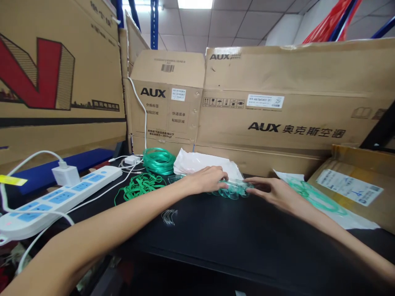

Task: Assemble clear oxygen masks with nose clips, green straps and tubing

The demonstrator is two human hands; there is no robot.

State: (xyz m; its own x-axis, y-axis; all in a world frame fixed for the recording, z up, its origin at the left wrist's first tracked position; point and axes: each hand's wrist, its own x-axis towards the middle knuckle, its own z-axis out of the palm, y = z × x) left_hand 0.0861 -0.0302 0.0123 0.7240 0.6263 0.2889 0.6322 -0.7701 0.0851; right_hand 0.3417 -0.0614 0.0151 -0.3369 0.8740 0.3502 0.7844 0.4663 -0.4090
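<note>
L forearm (101, 222): nearest my cam, slants in from lower L, low over blk table (216, 238).
L hand (208, 180): over L part of cluster; fingers curled, tips partly hid. Can't tell from my end if it's pinching anything.
R hand (274, 192): at R end of cluster, thumb + index parted, tips at the pcs. Grip or light touch, can't tell.
Green-clear cluster (235, 190): mid-table, btwn both hands; R of L hand, L of R hand. Long axis approx L–R, along table edge. Neither hand clearly nearer by my read.
Look: see-thru, pale green tint, rounded edges overlapping like scales, glossy; count unclear.
White packet (205, 162): just behind cluster.
Green straps (140, 187): loose tangle, L of hands; tubing coil (159, 161) behind.
Thin strips (169, 217): small bunch, table, nearer me than cluster.
R side: bag w/ green tubing (324, 203), by open-table edge of carton (364, 181).
</note>
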